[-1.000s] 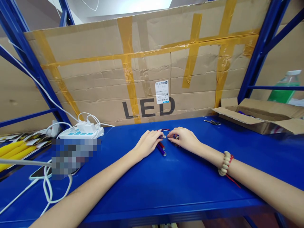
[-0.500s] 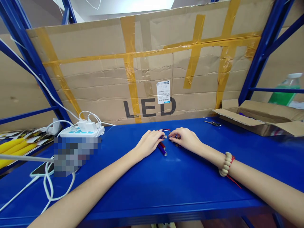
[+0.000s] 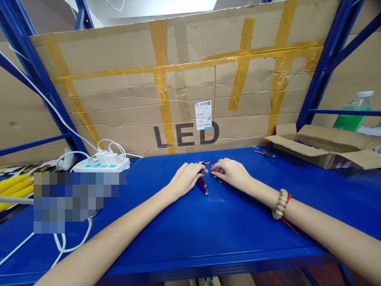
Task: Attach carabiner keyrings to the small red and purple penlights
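Both my hands rest on a blue shelf point(image 3: 226, 222) in front of a taped cardboard sheet marked LED. My left hand point(image 3: 187, 179) lies palm down with its fingers curled over several small pen-like sticks point(image 3: 203, 186), purple and red with silver tips. My right hand point(image 3: 232, 173) faces it, fingers pinched on a small metal-tipped piece that I cannot make out. The fingertips of the two hands almost meet. A bead bracelet point(image 3: 280, 204) sits on my right wrist.
A white power strip point(image 3: 101, 165) with plugs and white cables lies at the back left. An open cardboard box point(image 3: 324, 147) stands at the right, a green bottle point(image 3: 354, 113) behind it. A small metal tool point(image 3: 264, 153) lies near the box. Yellow items point(image 3: 14, 188) lie far left.
Almost nothing has moved. The hands stay on the sticks, with only slight finger shifts and a small sway of the camera.
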Motion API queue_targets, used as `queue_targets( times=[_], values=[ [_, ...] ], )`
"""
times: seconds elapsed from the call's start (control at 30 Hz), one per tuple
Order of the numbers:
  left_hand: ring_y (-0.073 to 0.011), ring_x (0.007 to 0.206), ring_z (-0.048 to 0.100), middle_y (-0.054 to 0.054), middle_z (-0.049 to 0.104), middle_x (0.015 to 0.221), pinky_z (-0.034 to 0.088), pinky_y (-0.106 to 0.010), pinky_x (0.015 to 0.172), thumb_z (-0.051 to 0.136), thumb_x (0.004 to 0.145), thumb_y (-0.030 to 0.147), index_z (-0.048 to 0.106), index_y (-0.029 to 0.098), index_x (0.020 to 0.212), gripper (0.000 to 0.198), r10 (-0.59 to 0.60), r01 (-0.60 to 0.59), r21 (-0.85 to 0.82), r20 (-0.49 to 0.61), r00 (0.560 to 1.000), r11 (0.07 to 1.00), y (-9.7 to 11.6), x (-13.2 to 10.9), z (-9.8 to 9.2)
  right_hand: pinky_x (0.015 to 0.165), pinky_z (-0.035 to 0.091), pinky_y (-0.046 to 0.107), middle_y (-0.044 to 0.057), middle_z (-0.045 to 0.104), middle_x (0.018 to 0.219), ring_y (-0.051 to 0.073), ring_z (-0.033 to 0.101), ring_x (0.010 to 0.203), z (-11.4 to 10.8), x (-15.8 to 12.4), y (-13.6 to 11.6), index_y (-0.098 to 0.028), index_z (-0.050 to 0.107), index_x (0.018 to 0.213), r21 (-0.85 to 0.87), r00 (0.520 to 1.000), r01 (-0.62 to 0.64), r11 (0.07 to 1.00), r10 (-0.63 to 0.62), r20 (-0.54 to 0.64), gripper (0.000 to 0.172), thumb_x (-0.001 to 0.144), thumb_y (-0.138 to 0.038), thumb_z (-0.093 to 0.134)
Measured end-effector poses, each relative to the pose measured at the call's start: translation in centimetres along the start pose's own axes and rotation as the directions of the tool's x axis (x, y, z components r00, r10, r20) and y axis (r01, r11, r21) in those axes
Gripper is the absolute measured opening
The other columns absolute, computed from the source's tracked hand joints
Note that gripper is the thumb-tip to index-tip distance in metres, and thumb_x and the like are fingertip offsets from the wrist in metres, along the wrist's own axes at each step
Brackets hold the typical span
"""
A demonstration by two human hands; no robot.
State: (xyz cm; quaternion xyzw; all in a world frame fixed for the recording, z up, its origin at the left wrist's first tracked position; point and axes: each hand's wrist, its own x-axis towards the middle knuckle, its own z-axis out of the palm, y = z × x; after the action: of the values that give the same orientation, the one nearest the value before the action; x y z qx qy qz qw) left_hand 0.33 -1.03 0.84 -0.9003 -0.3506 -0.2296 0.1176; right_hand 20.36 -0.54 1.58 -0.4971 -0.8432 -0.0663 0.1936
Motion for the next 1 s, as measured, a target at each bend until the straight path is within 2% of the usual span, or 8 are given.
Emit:
queue_targets(
  times=[0.17,0.47,1.0],
  values=[
    [-0.0160,0.087,0.057,-0.002,0.064,0.101,0.038,-0.029,0.077,0.038,0.093,0.025,0.049,0.019,0.102,0.015,-0.006,0.006,0.007,0.002,1.000,1.000,0.07,0.03,-0.09,0.068,0.040,0.028,0.003,0.068,0.083,0.020,0.059,0.085,0.09,0.04,0.00,-0.022,0.069,0.087,0.000,1.000,0.014,1.000,-0.014,-0.006,0.013,0.082,-0.025,0.057],
    [-0.0161,0.087,0.057,-0.002,0.064,0.100,0.038,-0.029,0.077,0.038,0.093,0.024,0.049,0.019,0.101,0.015,-0.009,0.009,-0.003,0.010,1.000,1.000,-0.05,0.05,0.08,0.058,0.039,0.023,-0.001,0.068,0.083,0.014,0.060,0.075,0.50,0.00,0.09,-0.025,0.068,0.083,0.196,1.000,-0.022,0.980,0.023,-0.004,0.012,0.082,-0.027,0.056],
    [-0.0157,0.088,0.057,-0.002,0.064,0.100,0.037,-0.029,0.077,0.036,0.093,0.024,0.049,0.020,0.100,0.015,0.003,-0.003,-0.008,0.027,1.000,1.000,-0.05,0.00,0.05,0.057,0.041,0.023,-0.001,0.067,0.083,0.014,0.060,0.071,0.56,-0.01,-0.04,-0.025,0.068,0.083,0.242,0.999,-0.036,0.970,0.038,-0.007,0.013,0.081,-0.027,0.056]
  ],
)
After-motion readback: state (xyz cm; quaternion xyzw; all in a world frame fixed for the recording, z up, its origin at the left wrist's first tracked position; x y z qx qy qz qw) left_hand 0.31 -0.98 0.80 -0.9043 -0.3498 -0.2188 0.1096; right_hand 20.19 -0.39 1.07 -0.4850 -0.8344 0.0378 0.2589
